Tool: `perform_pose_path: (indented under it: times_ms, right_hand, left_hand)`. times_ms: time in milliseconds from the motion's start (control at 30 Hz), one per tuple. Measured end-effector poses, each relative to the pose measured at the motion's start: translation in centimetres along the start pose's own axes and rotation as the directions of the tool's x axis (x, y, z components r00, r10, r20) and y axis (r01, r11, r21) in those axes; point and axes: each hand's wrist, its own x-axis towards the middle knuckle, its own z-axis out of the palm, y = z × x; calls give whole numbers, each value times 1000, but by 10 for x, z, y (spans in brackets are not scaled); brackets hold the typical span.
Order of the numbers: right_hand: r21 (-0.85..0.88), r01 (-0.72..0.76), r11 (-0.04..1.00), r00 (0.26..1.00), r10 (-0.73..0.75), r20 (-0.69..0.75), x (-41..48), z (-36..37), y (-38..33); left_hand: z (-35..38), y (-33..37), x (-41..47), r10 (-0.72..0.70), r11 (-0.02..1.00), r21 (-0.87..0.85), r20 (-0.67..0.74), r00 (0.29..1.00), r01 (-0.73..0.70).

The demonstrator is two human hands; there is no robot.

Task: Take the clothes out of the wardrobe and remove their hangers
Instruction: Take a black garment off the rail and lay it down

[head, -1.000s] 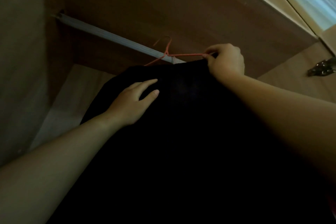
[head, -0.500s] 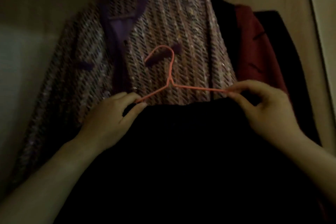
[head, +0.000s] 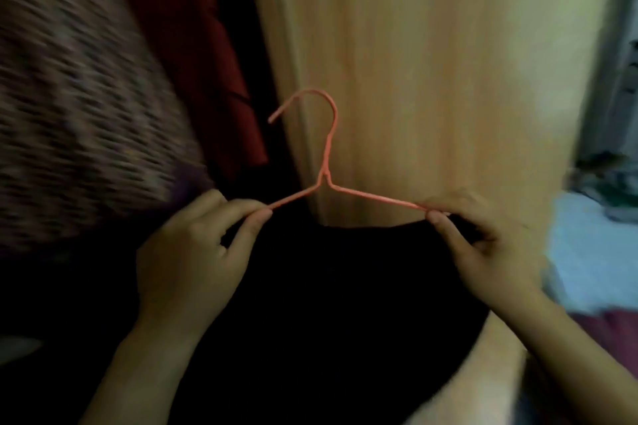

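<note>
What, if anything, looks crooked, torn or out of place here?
Nothing stands out. The pink wire hanger looks unbent, its hook upright, with the left hand and the right hand each pinching one shoulder end. The black garment hangs below it with no visible tear, though it is dark and the picture is blurred.

Thin pink wire hanger (head: 325, 169): upright, hook on top with its open end to the left, both sloping arms bare. Left hand (head: 193, 252) pinches the left arm end and right hand (head: 490, 245) pinches the right arm end. Black fabric garment (head: 338, 286): hangs just below the hanger, top edge sagging between the two hands, drapes down towards the viewer. How it attaches is hidden. Blurred patterned garment (head: 76, 107) hangs at left, with a dark red garment (head: 186, 45) beside it. Light wooden wardrobe panel (head: 431, 79) stands behind the hook.
</note>
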Motion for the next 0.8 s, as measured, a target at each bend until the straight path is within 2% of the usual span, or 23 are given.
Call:
perform_pose_path:
  times_ms: [100,233,367,500,633,800]
  right_hand:
    - [-84,-134,987,990,130,-53,-59,-91,18]
    - [-235,-286,929,955,255,-153,-128,-216,26]
    - [-368,-431,824,899,354,-259,-204,-323,22]
    - [-425,-564,708,820,423,-385,-261,-400,11]
    - [-500,-613,612,787,415,-457,-280,-458,17]
    - [-640,-574,511,818,386,-426,-260,-521,61]
  left_hand:
    - [42,85,-25,43,996,-83,73,996,-37]
    - [93,198,-58,106,959,-280,179,978,-52]
    - [141,303,-96,235,880,-466,265,935,-89]
    - [175,388,-122,335,809,-581,327,884,-91]
    - [216,449,-135,395,707,-707,381,836,-12]
    - [289,501,-139,396,586,-795,451,800,158]
